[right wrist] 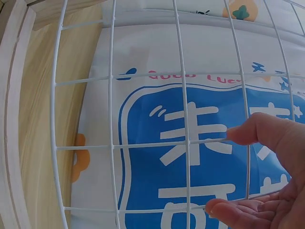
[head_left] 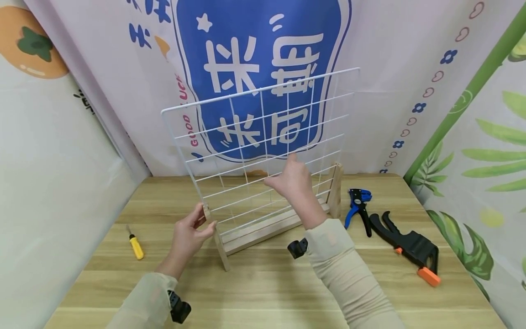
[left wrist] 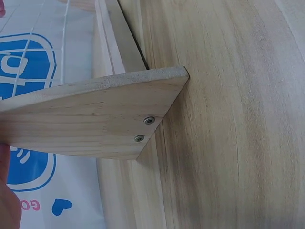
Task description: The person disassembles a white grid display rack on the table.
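A white wire grid panel (head_left: pixel 260 89) stands tilted in a pale wooden stand (head_left: pixel 263 235) made of two side uprights and a grooved base bar. My left hand (head_left: pixel 186 235) grips the left upright near its top, beside the panel's edge, thumb on the near side. Two screw heads (left wrist: pixel 149 120) show low on that upright in the left wrist view. My right hand (head_left: pixel 293 180) holds the middle of the grid. In the right wrist view its thumb (right wrist: pixel 248 133) lies on one wire and the fingertips (right wrist: pixel 217 207) are at another.
On the wooden table (head_left: pixel 263 297), a yellow-handled screwdriver (head_left: pixel 136 246) lies at the left. To the right are blue-and-black wire strippers (head_left: pixel 358 208) and a black bar clamp (head_left: pixel 411 246) with orange parts. A printed cloth (head_left: pixel 382 100) hangs behind.
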Demonstrator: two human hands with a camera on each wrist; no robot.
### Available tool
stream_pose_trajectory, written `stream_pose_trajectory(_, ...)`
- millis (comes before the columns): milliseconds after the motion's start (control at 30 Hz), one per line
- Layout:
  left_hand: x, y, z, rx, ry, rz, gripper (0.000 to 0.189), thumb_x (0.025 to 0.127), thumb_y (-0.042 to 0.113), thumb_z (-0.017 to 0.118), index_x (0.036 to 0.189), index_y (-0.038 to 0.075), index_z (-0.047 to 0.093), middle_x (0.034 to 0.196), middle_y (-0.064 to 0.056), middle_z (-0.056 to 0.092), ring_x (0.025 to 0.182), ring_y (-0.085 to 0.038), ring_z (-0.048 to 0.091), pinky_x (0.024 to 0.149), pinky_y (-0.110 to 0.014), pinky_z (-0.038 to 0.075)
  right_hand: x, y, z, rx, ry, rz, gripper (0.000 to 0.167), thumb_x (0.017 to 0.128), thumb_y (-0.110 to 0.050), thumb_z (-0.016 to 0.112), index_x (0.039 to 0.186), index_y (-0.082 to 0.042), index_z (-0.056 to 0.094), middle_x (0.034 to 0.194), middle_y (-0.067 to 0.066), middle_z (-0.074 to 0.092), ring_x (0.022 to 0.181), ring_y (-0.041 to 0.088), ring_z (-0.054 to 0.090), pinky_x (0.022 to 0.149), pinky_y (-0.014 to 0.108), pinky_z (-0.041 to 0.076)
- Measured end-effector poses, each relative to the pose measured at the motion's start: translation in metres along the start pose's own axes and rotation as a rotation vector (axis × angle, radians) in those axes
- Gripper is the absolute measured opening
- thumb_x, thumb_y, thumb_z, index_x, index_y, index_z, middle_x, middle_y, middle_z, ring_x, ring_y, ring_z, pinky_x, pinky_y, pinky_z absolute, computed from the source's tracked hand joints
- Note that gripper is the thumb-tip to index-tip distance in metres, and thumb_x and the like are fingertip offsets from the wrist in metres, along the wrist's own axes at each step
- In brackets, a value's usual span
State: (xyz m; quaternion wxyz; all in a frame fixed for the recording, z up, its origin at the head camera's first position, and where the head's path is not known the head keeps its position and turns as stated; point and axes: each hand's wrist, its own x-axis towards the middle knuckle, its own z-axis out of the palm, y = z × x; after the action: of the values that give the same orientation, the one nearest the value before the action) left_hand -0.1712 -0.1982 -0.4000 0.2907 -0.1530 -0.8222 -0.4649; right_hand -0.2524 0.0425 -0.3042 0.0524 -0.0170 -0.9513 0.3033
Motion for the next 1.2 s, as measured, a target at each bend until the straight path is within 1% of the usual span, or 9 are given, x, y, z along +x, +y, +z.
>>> stream_pose_trajectory(100, -0.003, -0.015, 0.003, 0.007, 0.004, -0.020, 0.050, 0.062, -0.021, 0.070, 0.110, -0.016, 0.058, 0.099, -0.030, 0.064, 0.089, -0.034, 0.064, 0.076, -0.018, 0.053, 0.000, -0.002, -0.003, 0.016, -0.014, 0.005, 0.100, 0.066, -0.045, 0.076, 0.139, 0.004, 0.027, 0.076, 0.014, 0.057, 0.065, 0.024, 0.056, 0.047, 0.027, 0.048)
stream_pose_trajectory(133, -0.004, -0.019, 0.003, 0.001, 0.004, -0.023, 0.050, 0.063, -0.021, 0.070, 0.111, -0.016, 0.058, 0.099, -0.030, 0.064, 0.089, -0.040, 0.063, 0.077, -0.015, 0.053, -0.001, -0.003, -0.003, 0.020, -0.018, 0.008, 0.101, 0.066, -0.045, 0.076, 0.140, 0.004, 0.026, 0.076, 0.013, 0.057, 0.065, 0.024, 0.056, 0.046, 0.027, 0.048)
stream_pose_trajectory(167, -0.005, -0.024, 0.004, -0.008, 0.005, -0.024, 0.051, 0.063, -0.020, 0.070, 0.112, -0.015, 0.058, 0.100, -0.030, 0.064, 0.089, -0.041, 0.062, 0.077, -0.014, 0.052, -0.001, -0.003, -0.003, 0.019, -0.022, 0.012, 0.103, 0.066, -0.045, 0.076, 0.141, 0.003, 0.024, 0.075, 0.013, 0.057, 0.064, 0.024, 0.055, 0.046, 0.027, 0.047)
stream_pose_trajectory(233, -0.006, -0.026, 0.004, -0.021, 0.012, -0.011, 0.051, 0.063, -0.020, 0.071, 0.112, -0.015, 0.058, 0.099, -0.029, 0.064, 0.089, -0.036, 0.064, 0.077, -0.013, 0.052, -0.001, -0.004, -0.004, 0.022, -0.024, 0.016, 0.103, 0.067, -0.045, 0.075, 0.142, 0.003, 0.023, 0.075, 0.013, 0.057, 0.064, 0.023, 0.055, 0.046, 0.026, 0.047)
stream_pose_trajectory(400, -0.006, -0.027, 0.004, -0.017, 0.030, 0.017, 0.052, 0.062, -0.018, 0.071, 0.112, -0.015, 0.058, 0.098, -0.030, 0.064, 0.089, -0.026, 0.064, 0.076, -0.018, 0.054, -0.001, -0.004, -0.005, 0.014, -0.002, 0.006, 0.102, 0.066, -0.046, 0.074, 0.140, 0.004, 0.026, 0.074, 0.013, 0.056, 0.065, 0.024, 0.055, 0.047, 0.027, 0.048)
stream_pose_trajectory(567, -0.006, -0.026, 0.003, -0.017, 0.029, 0.011, 0.054, 0.062, -0.019, 0.071, 0.114, -0.015, 0.056, 0.099, -0.030, 0.064, 0.087, -0.036, 0.063, 0.075, -0.020, 0.054, -0.002, -0.006, -0.008, 0.020, 0.003, -0.003, 0.100, 0.066, -0.046, 0.075, 0.139, 0.004, 0.027, 0.073, 0.012, 0.056, 0.063, 0.023, 0.055, 0.046, 0.027, 0.048)
stream_pose_trajectory(767, -0.005, -0.027, 0.004, -0.004, 0.024, 0.000, 0.054, 0.062, -0.019, 0.071, 0.114, -0.015, 0.056, 0.099, -0.029, 0.064, 0.087, -0.036, 0.063, 0.075, -0.015, 0.053, -0.002, -0.009, -0.012, 0.031, -0.015, 0.007, 0.106, 0.067, -0.045, 0.074, 0.144, 0.002, 0.019, 0.070, 0.010, 0.056, 0.057, 0.020, 0.053, 0.041, 0.025, 0.045)
stream_pose_trajectory(1100, -0.004, -0.030, 0.005, -0.019, 0.014, 0.018, 0.056, 0.061, -0.020, 0.071, 0.114, -0.017, 0.054, 0.100, -0.031, 0.063, 0.085, -0.042, 0.062, 0.075, -0.017, 0.053, -0.002, -0.013, -0.018, -0.010, 0.005, -0.001, 0.106, 0.067, -0.048, 0.075, 0.143, 0.004, 0.021, 0.084, 0.016, 0.057, 0.073, 0.025, 0.056, 0.057, 0.030, 0.054)
stream_pose_trajectory(1200, -0.004, -0.029, 0.005, -0.023, 0.023, 0.028, 0.056, 0.060, -0.020, 0.071, 0.113, -0.017, 0.055, 0.099, -0.031, 0.063, 0.086, -0.036, 0.064, 0.075, -0.017, 0.053, -0.002, -0.014, -0.019, 0.001, 0.000, 0.006, 0.106, 0.066, -0.047, 0.075, 0.143, 0.003, 0.021, 0.086, 0.016, 0.057, 0.073, 0.025, 0.056, 0.056, 0.030, 0.054)
